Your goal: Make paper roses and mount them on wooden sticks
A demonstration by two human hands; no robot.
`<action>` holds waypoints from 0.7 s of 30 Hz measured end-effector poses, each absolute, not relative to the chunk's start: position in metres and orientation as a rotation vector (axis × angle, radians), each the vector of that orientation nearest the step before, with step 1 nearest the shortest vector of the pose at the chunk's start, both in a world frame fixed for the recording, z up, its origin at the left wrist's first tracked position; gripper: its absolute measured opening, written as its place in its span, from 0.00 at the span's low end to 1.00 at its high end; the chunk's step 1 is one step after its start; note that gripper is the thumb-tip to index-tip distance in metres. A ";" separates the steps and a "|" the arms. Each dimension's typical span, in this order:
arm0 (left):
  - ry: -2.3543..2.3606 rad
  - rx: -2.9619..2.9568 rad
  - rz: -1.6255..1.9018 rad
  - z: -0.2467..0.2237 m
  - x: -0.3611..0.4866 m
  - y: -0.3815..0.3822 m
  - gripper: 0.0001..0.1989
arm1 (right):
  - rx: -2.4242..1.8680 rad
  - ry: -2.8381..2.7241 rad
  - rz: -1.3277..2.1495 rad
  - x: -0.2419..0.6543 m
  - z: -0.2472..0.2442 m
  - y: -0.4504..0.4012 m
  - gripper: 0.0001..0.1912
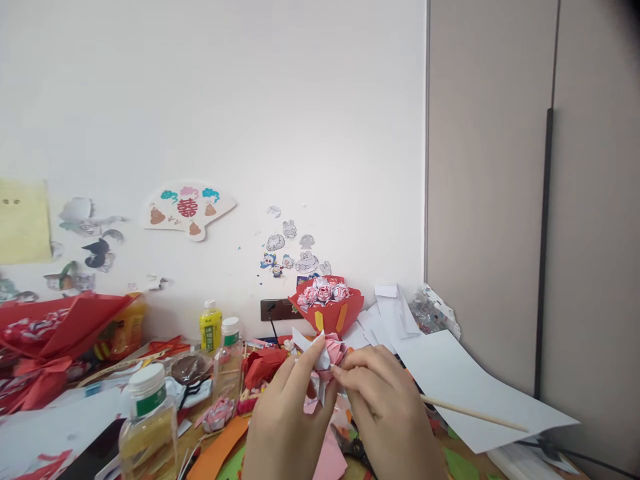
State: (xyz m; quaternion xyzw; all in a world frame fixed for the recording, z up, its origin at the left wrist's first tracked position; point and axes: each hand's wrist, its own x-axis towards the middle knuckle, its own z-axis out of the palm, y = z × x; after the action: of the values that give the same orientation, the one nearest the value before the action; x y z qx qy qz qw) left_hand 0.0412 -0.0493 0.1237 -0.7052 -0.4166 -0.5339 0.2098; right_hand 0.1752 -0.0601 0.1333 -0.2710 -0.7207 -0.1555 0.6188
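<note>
Near the middle of the head view, both hands meet at a folded pink and white paper flower (331, 353). My left hand (293, 407) has its fingers closed around the flower's left side. On the other side, my right hand (383, 407) pinches the paper at its right edge with thumb and forefinger. A thin wooden stick (475, 412) sticks out to the right from behind my right hand; whether that hand holds it is hidden. Pink paper (330, 457) lies below, between the wrists.
A red-wrapped bouquet (340, 313) stands behind the hands. Left are clear bottles with white lids (149, 427), a yellow bottle (211, 327), orange paper (220, 450) and another red bouquet (65, 340). White sheets (480, 387) lie right, near the cabinet (490, 200).
</note>
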 end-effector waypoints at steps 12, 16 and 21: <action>-1.197 -2.000 -1.511 0.123 0.038 -0.048 0.18 | -0.652 -1.689 -0.388 0.177 0.130 -0.056 0.09; -1.147 -1.966 -1.420 0.122 0.038 -0.048 0.18 | -0.736 -1.683 -0.170 0.177 0.132 -0.057 0.07; -1.049 -1.922 -1.357 0.121 0.042 -0.048 0.17 | -0.845 -1.662 0.013 0.178 0.134 -0.059 0.07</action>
State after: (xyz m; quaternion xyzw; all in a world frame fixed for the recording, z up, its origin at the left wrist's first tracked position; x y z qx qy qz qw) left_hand 0.0418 -0.0479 0.1209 -0.7167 -0.3909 -0.5057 0.2791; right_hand 0.1783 -0.0595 0.1341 -0.3639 -0.7159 0.0056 0.5959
